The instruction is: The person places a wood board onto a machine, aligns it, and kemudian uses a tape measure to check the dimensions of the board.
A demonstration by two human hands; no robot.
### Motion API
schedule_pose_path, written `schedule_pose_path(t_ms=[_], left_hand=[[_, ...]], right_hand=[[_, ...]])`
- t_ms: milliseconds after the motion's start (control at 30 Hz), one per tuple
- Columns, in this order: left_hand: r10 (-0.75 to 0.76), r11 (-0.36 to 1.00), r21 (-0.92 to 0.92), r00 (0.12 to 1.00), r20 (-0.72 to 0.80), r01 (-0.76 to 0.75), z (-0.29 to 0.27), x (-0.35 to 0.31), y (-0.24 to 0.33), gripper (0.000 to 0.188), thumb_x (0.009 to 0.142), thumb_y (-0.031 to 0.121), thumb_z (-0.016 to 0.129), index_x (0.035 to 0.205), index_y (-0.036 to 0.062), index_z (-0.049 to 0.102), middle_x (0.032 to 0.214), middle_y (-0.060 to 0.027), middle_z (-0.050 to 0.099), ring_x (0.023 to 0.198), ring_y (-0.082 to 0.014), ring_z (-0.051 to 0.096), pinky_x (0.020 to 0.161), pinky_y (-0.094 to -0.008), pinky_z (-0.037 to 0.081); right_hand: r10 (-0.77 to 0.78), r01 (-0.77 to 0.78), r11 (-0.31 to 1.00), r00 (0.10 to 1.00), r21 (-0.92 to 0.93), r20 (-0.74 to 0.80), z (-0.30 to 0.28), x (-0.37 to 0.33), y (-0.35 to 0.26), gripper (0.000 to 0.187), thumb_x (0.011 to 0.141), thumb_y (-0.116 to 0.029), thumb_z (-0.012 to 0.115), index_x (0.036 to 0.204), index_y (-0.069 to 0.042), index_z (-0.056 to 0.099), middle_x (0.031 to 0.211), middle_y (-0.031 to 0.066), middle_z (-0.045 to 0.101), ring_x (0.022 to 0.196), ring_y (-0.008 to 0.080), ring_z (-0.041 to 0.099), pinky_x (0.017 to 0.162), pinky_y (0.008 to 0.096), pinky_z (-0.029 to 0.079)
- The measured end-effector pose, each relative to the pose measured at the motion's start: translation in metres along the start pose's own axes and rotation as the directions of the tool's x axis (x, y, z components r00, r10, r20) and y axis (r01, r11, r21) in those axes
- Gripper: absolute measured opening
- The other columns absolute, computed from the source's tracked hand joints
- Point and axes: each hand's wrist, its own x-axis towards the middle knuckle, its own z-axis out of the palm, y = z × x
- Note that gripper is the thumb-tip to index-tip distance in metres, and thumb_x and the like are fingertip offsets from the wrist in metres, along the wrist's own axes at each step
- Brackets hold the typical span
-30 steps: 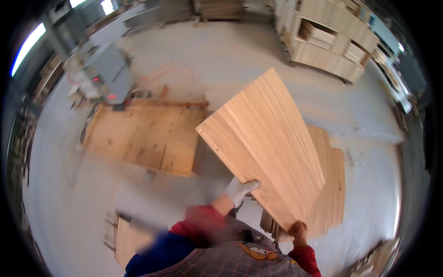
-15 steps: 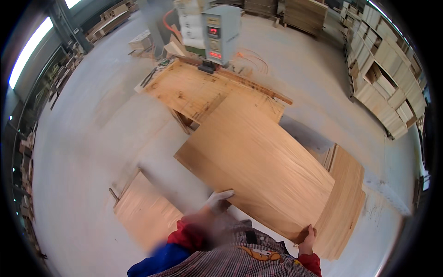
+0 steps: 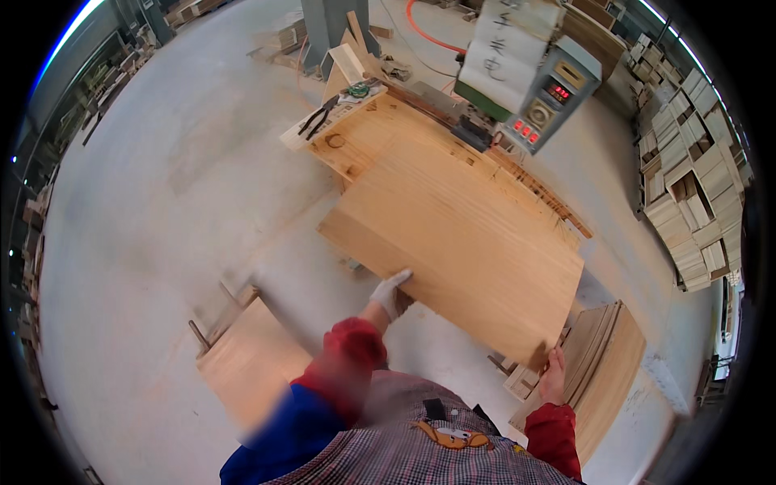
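A broad wooden panel lies between my two hands, its far side over the wooden workbench and its near part reaching out past the bench. My left hand, in a whitish glove, grips the near edge left of the middle, thumb on top and the fingers mostly hidden below. At the near right corner my right hand holds the same panel, with no glove showing. Beyond the panel's far edge stands a grey control box with red lit displays, beside a white sheet.
A stack of wooden panels stands close by my right arm. Another panel pile sits low at the left. Pliers lie on the bench's far left corner. A long slatted stack of boards stands far right, a grey pillar behind the bench.
Both hands have carried the panel away from me, further onto the bench, and turned it slightly. The panel stack at the right is more exposed. The head view has shifted, so the bench appears larger.
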Motion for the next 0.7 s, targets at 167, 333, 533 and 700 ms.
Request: schedule_pose_path(t_ms=[167, 333, 533, 700], left_hand=[[0.037, 0.999, -0.006, 0.993, -0.115, -0.038, -0.001, 0.035, 0.080, 0.041, 0.083, 0.022, 0.059, 0.119, 0.0163, 0.041, 0.110, -0.0047, 0.054, 0.097, -0.0235, 0.056, 0.083, -0.0410, 0.045], [0.192, 0.961, 0.228, 0.969, -0.156, -0.154, 0.006, 0.047, 0.110, 0.036, 0.086, 0.026, 0.054, 0.117, 0.0132, 0.042, 0.104, -0.0046, 0.056, 0.093, -0.0211, 0.058, 0.074, -0.0400, 0.051], [0.169, 0.929, 0.359, 0.966, -0.196, -0.090, 0.020, 0.067, 0.143, 0.034, 0.087, 0.028, 0.053, 0.116, 0.0128, 0.042, 0.102, -0.0058, 0.056, 0.088, -0.0222, 0.059, 0.070, -0.0384, 0.052], [0.149, 0.890, 0.455, 0.952, -0.269, -0.010, 0.036, 0.090, 0.168, 0.035, 0.087, 0.030, 0.052, 0.114, 0.0113, 0.041, 0.097, -0.0076, 0.056, 0.076, -0.0223, 0.060, 0.063, -0.0374, 0.053]], right_hand=[[-0.244, 0.345, 0.559, 0.937, -0.754, 0.249, 0.075, -0.040, -0.017, 0.073, 0.074, -0.021, 0.066, 0.134, -0.003, 0.027, 0.136, 0.0172, 0.030, 0.124, 0.0285, 0.030, 0.099, 0.0371, 0.029], [-0.409, 0.380, 0.163, 0.866, -0.910, 0.288, 0.106, -0.023, -0.005, 0.090, 0.057, -0.019, 0.076, 0.131, -0.003, 0.028, 0.137, 0.0210, 0.025, 0.128, 0.0366, 0.021, 0.103, 0.0445, 0.020], [-0.358, 0.265, 0.091, 0.908, -0.960, 0.216, 0.137, 0.000, -0.026, 0.091, 0.053, -0.021, 0.078, 0.129, -0.003, 0.032, 0.138, 0.0188, 0.025, 0.128, 0.0364, 0.021, 0.103, 0.0453, 0.019], [-0.310, 0.259, 0.104, 0.926, -0.960, 0.216, 0.159, 0.025, -0.035, 0.089, 0.051, -0.022, 0.078, 0.128, -0.002, 0.037, 0.139, 0.0197, 0.024, 0.128, 0.0365, 0.022, 0.103, 0.0454, 0.019]])
